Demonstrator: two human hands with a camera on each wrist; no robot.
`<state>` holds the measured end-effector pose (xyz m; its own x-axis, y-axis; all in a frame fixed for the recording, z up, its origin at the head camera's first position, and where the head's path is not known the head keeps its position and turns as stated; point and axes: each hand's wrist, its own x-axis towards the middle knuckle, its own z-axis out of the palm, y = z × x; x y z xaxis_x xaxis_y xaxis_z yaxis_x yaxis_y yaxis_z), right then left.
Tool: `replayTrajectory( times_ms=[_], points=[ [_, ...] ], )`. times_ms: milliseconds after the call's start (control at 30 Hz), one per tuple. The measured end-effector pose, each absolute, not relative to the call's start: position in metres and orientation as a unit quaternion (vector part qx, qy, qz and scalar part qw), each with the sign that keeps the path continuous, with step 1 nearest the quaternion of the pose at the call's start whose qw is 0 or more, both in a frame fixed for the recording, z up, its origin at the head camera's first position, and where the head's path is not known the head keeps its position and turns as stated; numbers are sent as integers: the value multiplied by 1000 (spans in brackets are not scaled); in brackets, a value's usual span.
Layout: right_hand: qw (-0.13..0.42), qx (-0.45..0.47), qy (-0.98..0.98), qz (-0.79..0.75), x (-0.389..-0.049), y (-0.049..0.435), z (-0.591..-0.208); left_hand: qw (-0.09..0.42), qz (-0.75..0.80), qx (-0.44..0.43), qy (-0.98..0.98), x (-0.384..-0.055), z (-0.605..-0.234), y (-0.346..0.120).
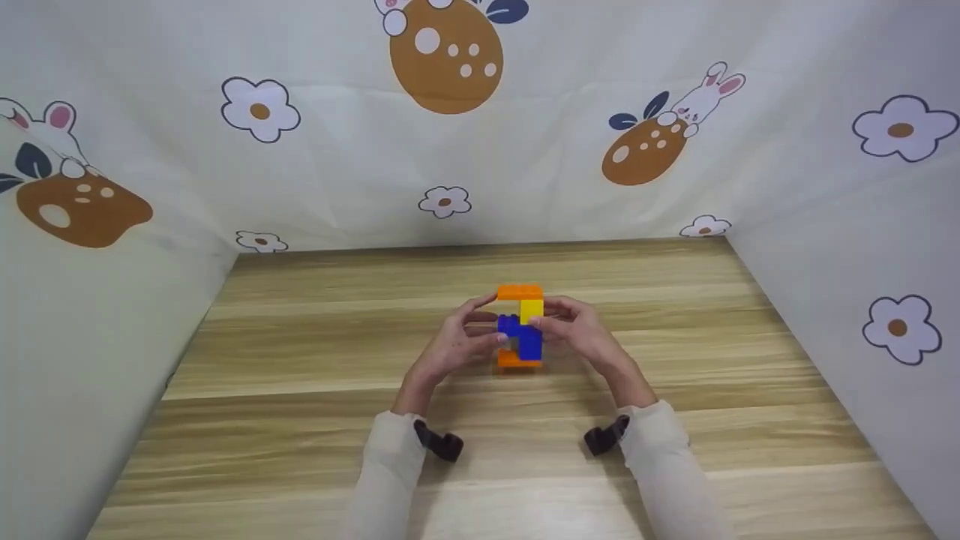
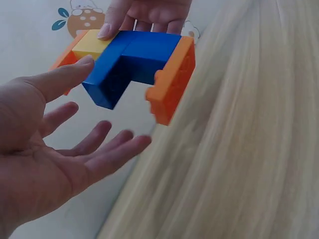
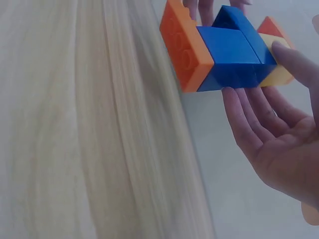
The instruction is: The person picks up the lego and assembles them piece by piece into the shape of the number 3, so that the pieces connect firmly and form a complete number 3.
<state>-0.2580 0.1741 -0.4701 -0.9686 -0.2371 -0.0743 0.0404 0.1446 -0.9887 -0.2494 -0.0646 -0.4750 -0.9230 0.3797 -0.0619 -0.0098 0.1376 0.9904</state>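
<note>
Several toy building bricks are joined in one upright piece: an orange brick (image 1: 520, 292) on top, a yellow brick (image 1: 532, 310), blue bricks (image 1: 530, 343) in the middle, and another orange brick (image 1: 517, 360) at the bottom. My right hand (image 1: 587, 334) pinches the piece from the right, its thumb on the yellow brick and its fingers behind. My left hand (image 1: 455, 341) is at the left side, thumb tip at the projecting blue brick. In the left wrist view, the left fingers (image 2: 112, 164) are spread and loosely extended below the piece.
The piece is over a wood-grain table (image 1: 315, 375). A pale cloth (image 1: 352, 165) printed with flowers and rabbits rises at the back and on both sides. Black straps with dark mounts (image 1: 442, 442) sit at both wrists, by the light sleeves (image 1: 390, 465).
</note>
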Motion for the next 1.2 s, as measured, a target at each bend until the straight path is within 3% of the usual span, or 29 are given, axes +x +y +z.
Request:
replayTrajectory(
  times_ms=[267,567,933,1200],
  points=[
    [105,-19,741,-663,-260,172,-472,166,657,95,729,-251,-484,-60],
    [110,-24,752,-650,-259,170,-471,150,656,73,736,-250,-488,-53],
    [174,-62,737,-651,-257,169,-473,145,686,12,713,-250,-489,-44],
    [156,-53,757,-633,-258,170,-475,134,652,14,746,-248,-490,-39]
  ],
)
